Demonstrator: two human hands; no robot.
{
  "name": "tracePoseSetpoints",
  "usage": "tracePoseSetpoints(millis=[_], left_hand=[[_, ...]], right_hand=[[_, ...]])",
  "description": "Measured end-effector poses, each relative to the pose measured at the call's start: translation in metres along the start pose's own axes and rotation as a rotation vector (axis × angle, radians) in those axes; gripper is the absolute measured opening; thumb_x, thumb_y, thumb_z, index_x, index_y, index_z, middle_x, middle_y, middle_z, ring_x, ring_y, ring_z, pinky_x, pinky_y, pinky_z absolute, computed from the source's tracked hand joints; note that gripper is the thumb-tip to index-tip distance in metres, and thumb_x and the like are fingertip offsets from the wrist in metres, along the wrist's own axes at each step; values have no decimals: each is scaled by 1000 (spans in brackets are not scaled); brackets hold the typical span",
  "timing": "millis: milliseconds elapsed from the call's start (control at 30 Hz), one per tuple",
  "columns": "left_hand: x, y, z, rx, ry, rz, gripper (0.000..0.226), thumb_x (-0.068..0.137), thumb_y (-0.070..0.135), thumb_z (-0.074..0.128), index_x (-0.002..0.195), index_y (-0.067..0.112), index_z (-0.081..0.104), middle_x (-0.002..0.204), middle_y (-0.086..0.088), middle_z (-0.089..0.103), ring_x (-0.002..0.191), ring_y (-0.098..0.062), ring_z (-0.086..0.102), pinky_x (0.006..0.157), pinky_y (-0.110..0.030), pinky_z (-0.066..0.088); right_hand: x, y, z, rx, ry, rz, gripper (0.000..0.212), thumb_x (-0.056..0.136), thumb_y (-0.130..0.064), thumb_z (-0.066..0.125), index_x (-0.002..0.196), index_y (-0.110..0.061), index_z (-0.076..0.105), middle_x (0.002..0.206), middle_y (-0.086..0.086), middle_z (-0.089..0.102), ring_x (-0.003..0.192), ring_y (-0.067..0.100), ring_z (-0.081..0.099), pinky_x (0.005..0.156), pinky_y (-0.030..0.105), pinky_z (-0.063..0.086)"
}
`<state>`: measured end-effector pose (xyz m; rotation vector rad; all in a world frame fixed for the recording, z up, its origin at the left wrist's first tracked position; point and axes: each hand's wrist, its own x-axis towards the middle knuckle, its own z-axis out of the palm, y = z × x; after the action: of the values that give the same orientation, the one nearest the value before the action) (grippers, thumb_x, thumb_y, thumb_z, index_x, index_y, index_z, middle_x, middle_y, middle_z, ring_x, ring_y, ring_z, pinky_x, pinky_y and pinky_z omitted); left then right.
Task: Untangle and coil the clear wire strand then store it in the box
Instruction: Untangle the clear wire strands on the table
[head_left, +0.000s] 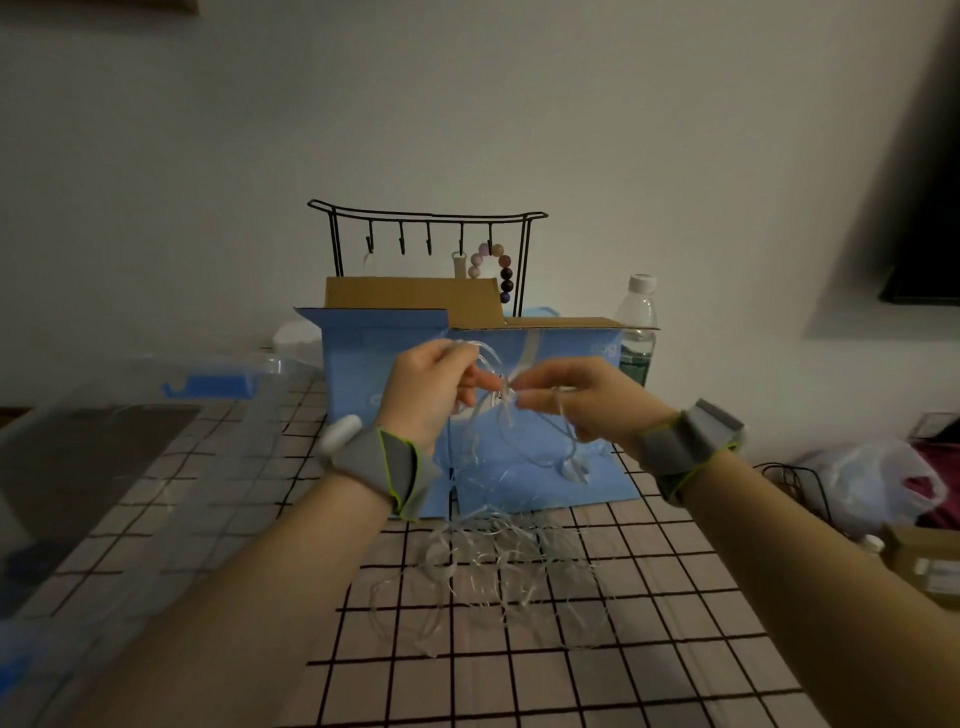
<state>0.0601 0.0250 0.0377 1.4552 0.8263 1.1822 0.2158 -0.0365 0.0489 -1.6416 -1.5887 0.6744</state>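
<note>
I see my left hand (434, 387) and right hand (576, 397) both pinching the clear wire strand (493, 551) before the blue box (571, 343), tangle trailing onto the table (649, 649).

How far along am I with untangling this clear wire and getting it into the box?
Early on. Done: a few loops of the clear wire strand appear gathered in the left hand. In hand: both hands are raised before the blue box, and the right hand pinches the strand beside the left. Left: the tangle on the checked tablecloth still needs untangling and coiling, and no wire is seen going into the open box.
</note>
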Motion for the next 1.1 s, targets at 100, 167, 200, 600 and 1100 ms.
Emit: tracePoseSetpoints(millis=[100, 167, 200, 600, 1100], left_hand=[[-1, 2, 2, -76, -36, -37, 28, 92, 15, 50, 63, 13, 48, 52, 1, 67, 39, -6, 47, 44, -18, 35], [-2, 2, 1, -66, -14, -41, 30, 92, 18, 51, 62, 13, 50, 46, 2, 62, 38, -5, 44, 45, -18, 36], [-2, 1, 0, -8, 19, -20, 31, 91, 19, 53, 60, 14, 51, 43, 3, 56, 38, -4, 42, 47, -19, 36], [-6, -12, -2, -157, -197, -63, 28, 92, 6, 46, 71, 10, 64, 66, 6, 69, 67, -8, 62, 63, -18, 48], [2, -28, 2, -89, -58, -25, 39, 95, 26, 46, 59, 12, 46, 50, 6, 52, 53, -14, 57, 56, -23, 45]], right_hand=[[-1, -7, 5, -53, -40, -45, 13, 88, -21, 59, 82, -17, 69, 59, 0, 57, 41, 9, 34, 41, 20, 34], [-1, -6, 6, -12, 18, -71, 15, 90, -20, 57, 78, -16, 65, 52, -3, 48, 44, 11, 35, 44, 21, 34], [-1, -6, 5, 7, 38, -85, 14, 90, -18, 56, 79, -15, 63, 49, -8, 49, 43, 8, 38, 44, 19, 35], [4, 7, 11, 143, 133, -88, 15, 88, 1, 50, 79, -3, 61, 69, 0, 55, 61, 2, 50, 56, 6, 41], [-2, 13, 20, 567, -37, -214, 13, 84, 1, 52, 73, -7, 54, 53, -3, 51, 49, 9, 46, 54, 18, 45]])
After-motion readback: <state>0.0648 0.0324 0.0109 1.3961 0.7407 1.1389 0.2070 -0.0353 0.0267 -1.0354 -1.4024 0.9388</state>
